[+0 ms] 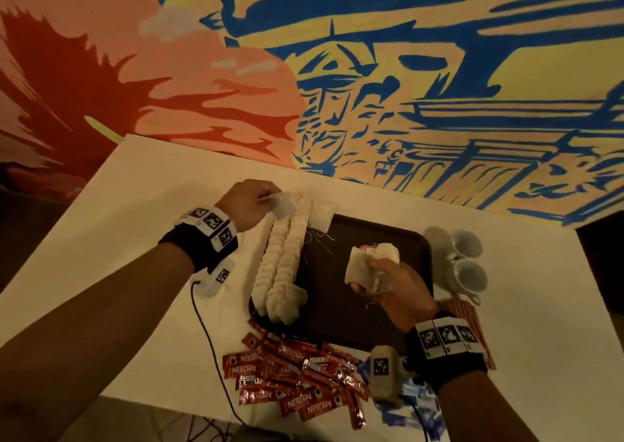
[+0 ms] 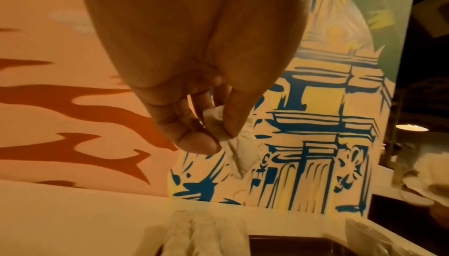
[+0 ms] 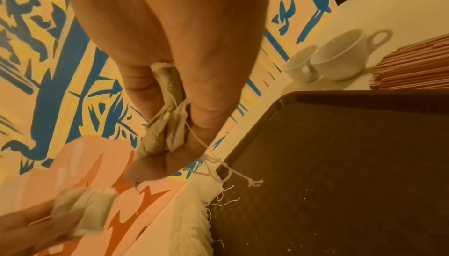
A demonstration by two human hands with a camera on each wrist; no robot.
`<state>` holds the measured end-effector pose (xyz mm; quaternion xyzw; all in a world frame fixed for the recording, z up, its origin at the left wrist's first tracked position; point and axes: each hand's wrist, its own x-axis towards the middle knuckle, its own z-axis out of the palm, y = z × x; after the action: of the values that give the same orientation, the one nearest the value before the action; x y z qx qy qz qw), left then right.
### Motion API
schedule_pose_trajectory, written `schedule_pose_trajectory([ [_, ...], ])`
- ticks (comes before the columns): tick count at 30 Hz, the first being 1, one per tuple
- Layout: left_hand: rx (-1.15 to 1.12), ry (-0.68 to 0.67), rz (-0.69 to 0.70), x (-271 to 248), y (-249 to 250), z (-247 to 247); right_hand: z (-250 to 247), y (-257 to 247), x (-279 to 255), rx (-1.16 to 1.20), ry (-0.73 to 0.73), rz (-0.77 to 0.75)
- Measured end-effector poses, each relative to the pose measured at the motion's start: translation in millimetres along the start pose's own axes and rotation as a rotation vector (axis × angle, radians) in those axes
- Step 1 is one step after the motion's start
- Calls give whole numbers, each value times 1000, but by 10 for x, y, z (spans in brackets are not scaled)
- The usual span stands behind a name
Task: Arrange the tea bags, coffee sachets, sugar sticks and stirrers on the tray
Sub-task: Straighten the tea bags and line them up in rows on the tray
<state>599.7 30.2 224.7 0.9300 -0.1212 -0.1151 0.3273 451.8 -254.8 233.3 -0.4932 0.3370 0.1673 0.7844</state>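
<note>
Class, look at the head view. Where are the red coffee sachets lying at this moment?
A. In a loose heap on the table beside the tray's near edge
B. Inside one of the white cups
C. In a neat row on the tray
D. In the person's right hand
A: the red coffee sachets lie heaped on the white table next to the dark tray, while the right hand holds tea bags.

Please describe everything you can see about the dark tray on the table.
The tray is dark brown, rectangular, with rounded corners and a low raised rim; it looks like textured plastic. It lies flat on the white table. Rows of tea bags cover its left edge, loose threads lie inside, and the rest is bare.
</note>
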Motion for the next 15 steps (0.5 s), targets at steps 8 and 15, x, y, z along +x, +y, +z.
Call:
schedule_pose_trajectory([
  [8, 172, -250, -7, 641, 461, 693, -270, -74, 68, -67, 21, 19],
  [15, 319, -392, -56, 1039, 306, 1129, -488, -150, 269, -196, -11, -22],
])
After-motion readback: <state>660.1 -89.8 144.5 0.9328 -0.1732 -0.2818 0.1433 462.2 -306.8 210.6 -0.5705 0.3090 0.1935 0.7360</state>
